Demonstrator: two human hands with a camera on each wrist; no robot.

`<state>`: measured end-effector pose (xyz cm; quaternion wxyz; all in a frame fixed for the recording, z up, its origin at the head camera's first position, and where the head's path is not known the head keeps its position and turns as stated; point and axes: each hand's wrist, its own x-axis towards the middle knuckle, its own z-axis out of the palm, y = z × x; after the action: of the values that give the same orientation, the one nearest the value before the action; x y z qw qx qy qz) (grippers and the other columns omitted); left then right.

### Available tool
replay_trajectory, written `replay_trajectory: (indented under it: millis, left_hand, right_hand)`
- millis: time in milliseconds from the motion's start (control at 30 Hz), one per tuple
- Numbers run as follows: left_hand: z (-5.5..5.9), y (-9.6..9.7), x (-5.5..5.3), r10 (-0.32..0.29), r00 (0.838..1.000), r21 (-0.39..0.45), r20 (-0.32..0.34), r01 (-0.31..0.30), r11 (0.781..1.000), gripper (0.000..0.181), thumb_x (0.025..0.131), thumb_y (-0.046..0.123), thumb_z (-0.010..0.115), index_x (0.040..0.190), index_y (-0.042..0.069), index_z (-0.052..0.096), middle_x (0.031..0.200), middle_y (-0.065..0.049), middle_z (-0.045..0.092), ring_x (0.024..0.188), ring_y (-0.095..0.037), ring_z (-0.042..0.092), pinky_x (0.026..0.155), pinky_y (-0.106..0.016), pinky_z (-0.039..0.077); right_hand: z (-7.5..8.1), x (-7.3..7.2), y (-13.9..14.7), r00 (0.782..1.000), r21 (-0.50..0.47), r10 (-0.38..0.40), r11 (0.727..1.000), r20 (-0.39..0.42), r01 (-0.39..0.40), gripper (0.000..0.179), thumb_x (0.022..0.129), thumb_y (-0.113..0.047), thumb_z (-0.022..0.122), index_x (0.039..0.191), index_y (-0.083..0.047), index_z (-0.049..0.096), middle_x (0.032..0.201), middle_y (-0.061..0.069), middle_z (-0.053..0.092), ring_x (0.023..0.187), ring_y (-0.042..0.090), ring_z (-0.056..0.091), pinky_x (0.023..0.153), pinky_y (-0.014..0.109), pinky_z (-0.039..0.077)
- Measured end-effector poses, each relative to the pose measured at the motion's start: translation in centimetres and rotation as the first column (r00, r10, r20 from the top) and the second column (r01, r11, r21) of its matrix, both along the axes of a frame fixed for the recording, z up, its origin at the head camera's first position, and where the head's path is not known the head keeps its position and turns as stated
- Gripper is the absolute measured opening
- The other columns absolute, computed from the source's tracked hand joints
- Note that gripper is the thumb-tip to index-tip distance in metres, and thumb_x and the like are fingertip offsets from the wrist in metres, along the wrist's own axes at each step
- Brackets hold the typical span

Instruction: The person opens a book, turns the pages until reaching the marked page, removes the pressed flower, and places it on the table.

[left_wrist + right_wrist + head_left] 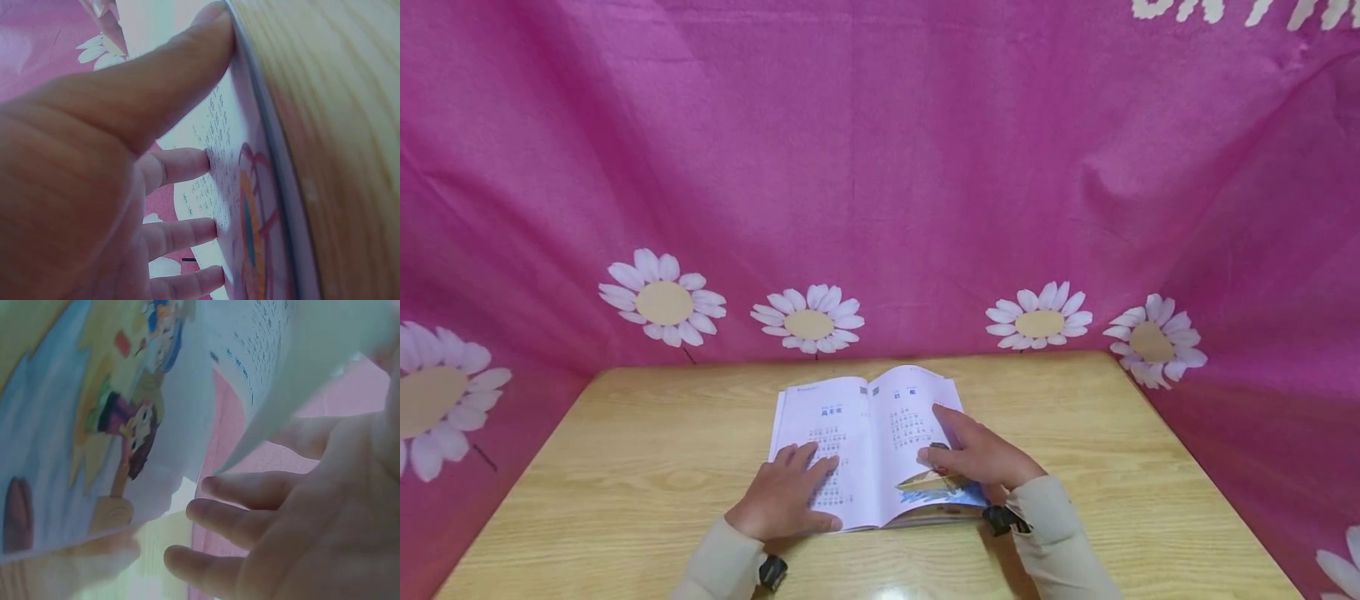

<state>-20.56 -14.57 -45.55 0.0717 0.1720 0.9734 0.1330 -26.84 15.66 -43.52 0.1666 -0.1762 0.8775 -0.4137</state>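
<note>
A book [873, 500] lies open on the wooden table, with printed text on both pages and a boat picture low on the right page. My left hand [786, 493] rests on the left page, fingers spread and thumb at the bottom edge. In the left wrist view that thumb [169, 69] lies along the page edge. My right hand [981, 450] is over the right page's outer edge, thumb and index finger on its upper side. In the right wrist view this page [300, 369] curves up from a colourful illustrated page [56, 425], and the other fingertips are beside its edge.
The wooden table [647, 442] extends around the book. A pink cloth [880, 183] with large white daisies hangs behind it and along both sides. Black wrist straps [772, 572] show at the sleeve cuffs.
</note>
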Motion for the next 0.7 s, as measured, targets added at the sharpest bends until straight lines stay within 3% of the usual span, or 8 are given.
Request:
replay_trajectory:
  millis: [167, 333, 467, 700]
  left_hand:
    - [-0.11, 0.09, 0.09, 0.005, 1.000, 0.003, 0.009, -0.005, 1.000, 0.083, 0.072, 0.058, 0.076, 0.140, 0.017, 0.051, 0.147, -0.018, 0.039, 0.129, -0.043, 0.035, 0.098, -0.063, 0.035]
    - [-0.21, 0.17, 0.14, 0.010, 1.000, -0.002, 0.021, -0.010, 1.000, 0.084, 0.071, 0.059, 0.077, 0.140, 0.017, 0.051, 0.147, -0.017, 0.039, 0.130, -0.043, 0.035, 0.098, -0.064, 0.035]
    - [-0.31, 0.16, 0.14, 0.010, 1.000, -0.009, 0.008, -0.010, 1.000, 0.084, 0.070, 0.059, 0.077, 0.139, 0.017, 0.052, 0.146, -0.018, 0.040, 0.129, -0.043, 0.036, 0.098, -0.064, 0.035]
    - [-0.41, 0.14, 0.10, 0.010, 1.000, -0.001, -0.001, -0.010, 1.000, 0.084, 0.071, 0.059, 0.076, 0.139, 0.017, 0.052, 0.146, -0.018, 0.040, 0.129, -0.044, 0.036, 0.098, -0.064, 0.035]
  right_hand:
    - [0.31, 0.23, 0.16, 1.000, -0.022, 0.005, 1.000, -0.021, -0.006, 0.086, 0.087, -0.050, 0.066, 0.153, -0.011, 0.025, 0.157, 0.012, 0.025, 0.144, 0.033, 0.020, 0.113, 0.057, 0.018]
    - [0.67, 0.64, 0.14, 0.999, -0.025, -0.045, 0.999, -0.032, 0.044, 0.061, 0.097, -0.047, 0.052, 0.150, -0.024, 0.034, 0.144, 0.011, 0.046, 0.127, 0.031, 0.046, 0.104, 0.059, 0.033]
    - [0.68, 0.67, 0.03, 0.996, -0.060, -0.075, 0.996, -0.056, 0.071, 0.046, 0.102, -0.031, 0.046, 0.148, -0.031, 0.039, 0.130, 0.008, 0.056, 0.102, 0.022, 0.056, 0.092, 0.048, 0.043]
    - [0.96, 0.67, 0.10, 0.989, -0.066, -0.046, 0.997, -0.143, 0.037, 0.051, 0.101, -0.010, 0.043, 0.148, -0.029, 0.040, 0.121, 0.014, 0.056, 0.076, 0.025, 0.059, 0.060, 0.035, 0.047]
